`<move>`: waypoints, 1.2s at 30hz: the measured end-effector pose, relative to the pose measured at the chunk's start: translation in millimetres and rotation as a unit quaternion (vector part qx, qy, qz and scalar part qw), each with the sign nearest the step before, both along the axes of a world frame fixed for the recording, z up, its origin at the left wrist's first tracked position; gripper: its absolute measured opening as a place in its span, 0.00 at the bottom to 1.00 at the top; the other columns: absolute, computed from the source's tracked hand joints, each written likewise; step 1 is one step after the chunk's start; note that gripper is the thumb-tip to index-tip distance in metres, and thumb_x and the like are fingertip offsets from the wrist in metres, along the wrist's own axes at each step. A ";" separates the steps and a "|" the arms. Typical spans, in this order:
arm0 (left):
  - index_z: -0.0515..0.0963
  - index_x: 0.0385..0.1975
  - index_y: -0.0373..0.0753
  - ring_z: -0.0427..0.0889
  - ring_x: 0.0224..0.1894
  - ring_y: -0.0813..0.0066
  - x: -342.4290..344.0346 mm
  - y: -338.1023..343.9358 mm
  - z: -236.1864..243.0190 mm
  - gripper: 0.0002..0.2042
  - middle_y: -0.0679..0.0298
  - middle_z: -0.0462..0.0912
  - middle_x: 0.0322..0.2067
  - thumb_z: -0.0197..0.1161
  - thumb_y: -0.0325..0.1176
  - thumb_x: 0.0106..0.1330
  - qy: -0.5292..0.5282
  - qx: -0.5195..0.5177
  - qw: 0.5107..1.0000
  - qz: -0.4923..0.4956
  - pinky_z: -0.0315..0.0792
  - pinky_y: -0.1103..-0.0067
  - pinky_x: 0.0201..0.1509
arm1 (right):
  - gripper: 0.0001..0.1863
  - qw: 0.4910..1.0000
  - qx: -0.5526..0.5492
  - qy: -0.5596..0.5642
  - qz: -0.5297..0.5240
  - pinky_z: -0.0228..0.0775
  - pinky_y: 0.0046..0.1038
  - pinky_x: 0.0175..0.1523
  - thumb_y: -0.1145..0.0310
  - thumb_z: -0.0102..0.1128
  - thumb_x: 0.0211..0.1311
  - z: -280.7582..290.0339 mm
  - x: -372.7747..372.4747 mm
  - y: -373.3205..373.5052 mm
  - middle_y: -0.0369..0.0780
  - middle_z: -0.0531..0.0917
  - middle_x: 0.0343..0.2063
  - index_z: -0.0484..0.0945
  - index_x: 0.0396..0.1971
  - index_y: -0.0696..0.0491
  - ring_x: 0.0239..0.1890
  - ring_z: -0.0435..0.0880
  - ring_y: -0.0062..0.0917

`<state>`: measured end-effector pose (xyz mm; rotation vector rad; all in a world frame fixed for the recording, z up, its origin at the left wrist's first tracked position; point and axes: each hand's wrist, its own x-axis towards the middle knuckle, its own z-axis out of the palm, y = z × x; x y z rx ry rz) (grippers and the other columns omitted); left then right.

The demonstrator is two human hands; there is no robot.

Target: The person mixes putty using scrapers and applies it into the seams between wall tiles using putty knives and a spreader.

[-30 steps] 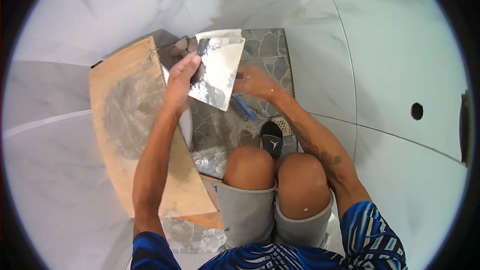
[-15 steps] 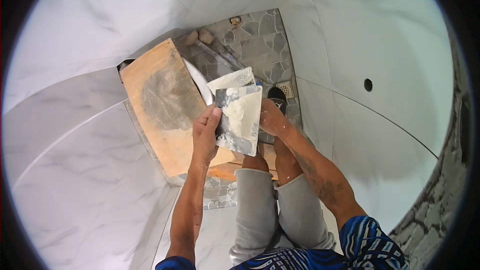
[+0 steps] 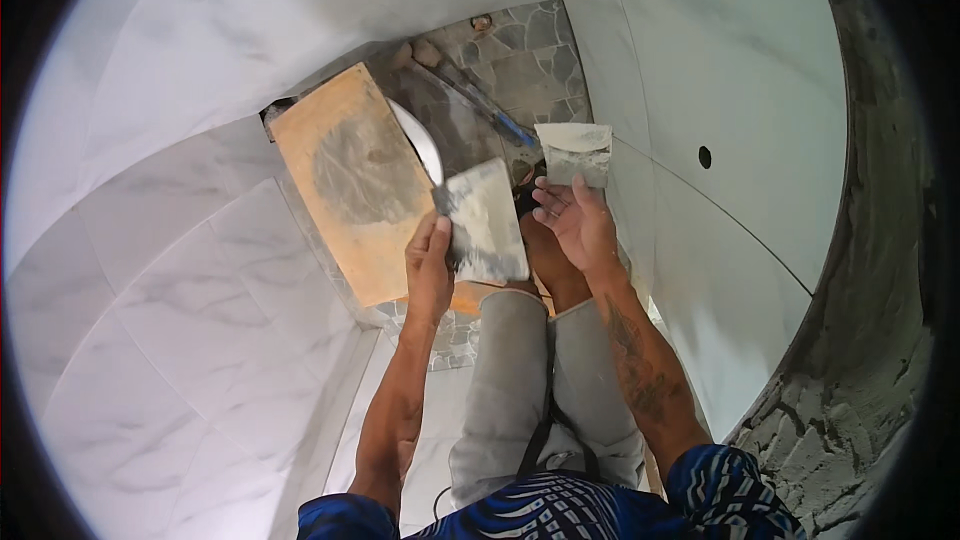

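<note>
Most of your left fingers (image 3: 442, 230) hide behind the smeared plate (image 3: 487, 225). The wooden board (image 3: 350, 175) covers part of the white curved thing (image 3: 419, 140). Your blue shirt (image 3: 565, 500) is cut off at the bottom edge. The little thing (image 3: 481, 23) on the far floor (image 3: 510, 73) is too small to make out.

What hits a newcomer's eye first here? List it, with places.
Near the middle, a larger cream-smeared plate in the left hand and a smaller cream-smeared blade at the right hand. To their left is a tan board with a dark grey patch. A black hole marks the right wall.
</note>
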<state>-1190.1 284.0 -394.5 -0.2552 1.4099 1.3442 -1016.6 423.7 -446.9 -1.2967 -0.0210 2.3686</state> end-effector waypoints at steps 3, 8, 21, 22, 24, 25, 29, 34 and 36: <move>0.76 0.50 0.37 0.68 0.22 0.92 3.9 24.3 -4.7 0.13 0.76 0.75 0.25 0.53 0.36 0.73 0.021 -0.006 0.996 0.091 0.66 0.91 0.28 | 0.17 0.997 0.005 -0.079 -0.008 0.77 0.37 0.45 0.57 0.48 0.72 6.1 -12.2 -4.9 0.50 0.80 0.42 0.66 0.46 0.57 0.44 0.81 0.38; 0.77 0.47 0.39 0.69 0.22 0.91 20.9 50.8 -1.6 0.10 0.76 0.74 0.23 0.54 0.36 0.73 0.030 -0.004 0.990 0.140 0.68 0.88 0.25 | 0.17 0.968 0.076 -0.238 -0.024 0.77 0.30 0.33 0.57 0.48 0.72 30.6 -47.5 3.0 0.44 0.81 0.31 0.69 0.45 0.58 0.31 0.82 0.27; 0.75 0.42 0.36 0.83 0.35 0.77 8.1 41.7 -31.3 0.09 0.66 0.78 0.31 0.54 0.34 0.72 -0.029 0.006 0.999 0.020 0.81 0.79 0.36 | 0.26 0.772 0.347 -0.475 0.239 0.70 0.34 0.40 0.51 0.51 0.68 -9.6 -47.6 42.8 0.46 0.81 0.22 0.78 0.27 0.62 0.28 0.80 0.37; 0.75 0.44 0.35 0.84 0.37 0.74 5.8 42.3 -35.7 0.09 0.64 0.79 0.33 0.53 0.33 0.72 -0.032 0.013 0.999 0.002 0.81 0.78 0.37 | 0.26 0.774 0.342 -0.475 0.243 0.70 0.34 0.40 0.51 0.51 0.68 -15.6 -48.1 48.1 0.46 0.81 0.22 0.78 0.27 0.62 0.28 0.80 0.37; 0.75 0.46 0.34 0.85 0.38 0.71 0.3 45.6 -48.9 0.10 0.62 0.80 0.35 0.53 0.33 0.72 -0.042 0.017 0.999 -0.014 0.81 0.77 0.38 | 0.26 0.758 0.383 -0.470 0.240 0.70 0.33 0.39 0.49 0.52 0.68 -27.3 -45.1 60.9 0.46 0.81 0.22 0.79 0.26 0.61 0.28 0.80 0.35; 0.74 0.48 0.32 0.85 0.38 0.69 -7.7 45.6 -58.1 0.12 0.61 0.80 0.36 0.54 0.32 0.71 -0.020 -0.007 0.997 -0.075 0.81 0.76 0.39 | 0.25 0.769 0.372 -0.458 0.247 0.70 0.31 0.39 0.51 0.53 0.68 -32.2 -40.5 67.5 0.44 0.82 0.23 0.79 0.28 0.61 0.29 0.80 0.30; 0.71 0.55 0.35 0.83 0.41 0.63 -117.8 -3.1 -156.2 0.17 0.55 0.80 0.43 0.57 0.29 0.66 0.278 -0.104 0.899 -0.323 0.79 0.70 0.43 | 0.18 0.785 0.366 -0.443 0.233 0.68 0.24 0.39 0.58 0.53 0.69 -29.2 -61.3 78.7 0.36 0.80 0.25 0.78 0.32 0.61 0.29 0.74 0.19; 0.72 0.56 0.44 0.67 0.63 0.58 -190.1 37.8 -249.3 0.18 0.61 0.70 0.60 0.51 0.31 0.66 0.643 -0.081 0.432 -0.627 0.63 0.62 0.65 | 0.16 0.804 0.368 -0.422 0.201 0.67 0.21 0.39 0.60 0.54 0.69 -52.0 -36.0 85.7 0.34 0.79 0.26 0.77 0.36 0.61 0.29 0.73 0.16; 0.72 0.56 0.46 0.66 0.64 0.59 -262.0 37.8 -272.3 0.18 0.63 0.71 0.59 0.50 0.34 0.67 0.690 -0.041 0.283 -0.665 0.58 0.62 0.68 | 0.17 0.822 0.346 -0.403 0.204 0.66 0.21 0.40 0.59 0.54 0.69 -56.1 -47.0 78.2 0.35 0.79 0.26 0.77 0.37 0.61 0.30 0.73 0.16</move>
